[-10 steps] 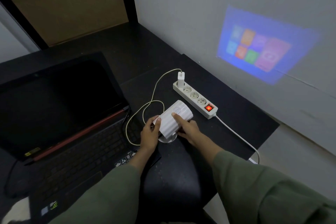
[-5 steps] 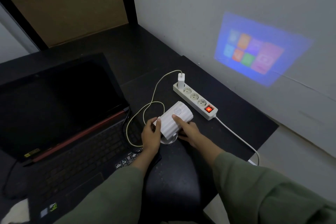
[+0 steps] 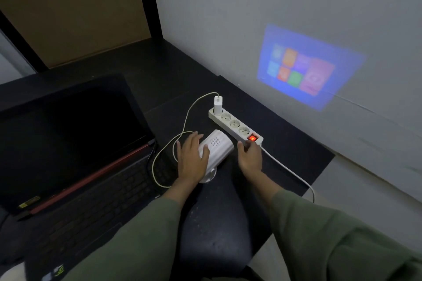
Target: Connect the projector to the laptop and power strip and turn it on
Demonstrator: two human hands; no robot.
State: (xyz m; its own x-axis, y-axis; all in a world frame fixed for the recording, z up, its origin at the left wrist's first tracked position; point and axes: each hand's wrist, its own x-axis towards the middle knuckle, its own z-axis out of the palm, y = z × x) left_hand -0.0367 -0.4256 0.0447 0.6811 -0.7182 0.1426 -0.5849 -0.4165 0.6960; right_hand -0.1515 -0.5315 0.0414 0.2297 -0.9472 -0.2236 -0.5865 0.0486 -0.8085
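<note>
projector lit, aimed at wall [image 3: 228, 18] from desk's [image 3: 173, 70] right edge.

laptop [image 3: 75, 143] open at left edge, screen dark, angled toward seat. strip [image 3: 233, 124] along right edge near wall, switch glowing red, plug [image 3: 218, 104] in far socket, likely feeding projector [image 3: 217, 147] just beside it, tilted up to throw picture on wall. left hand [image 3: 190, 158] flat, fingers spread, thumb on projector's near end, gripping nothing. right hand [image 3: 250, 154] loose, open, empty, beside strip's switch end, apart from projector.
</note>
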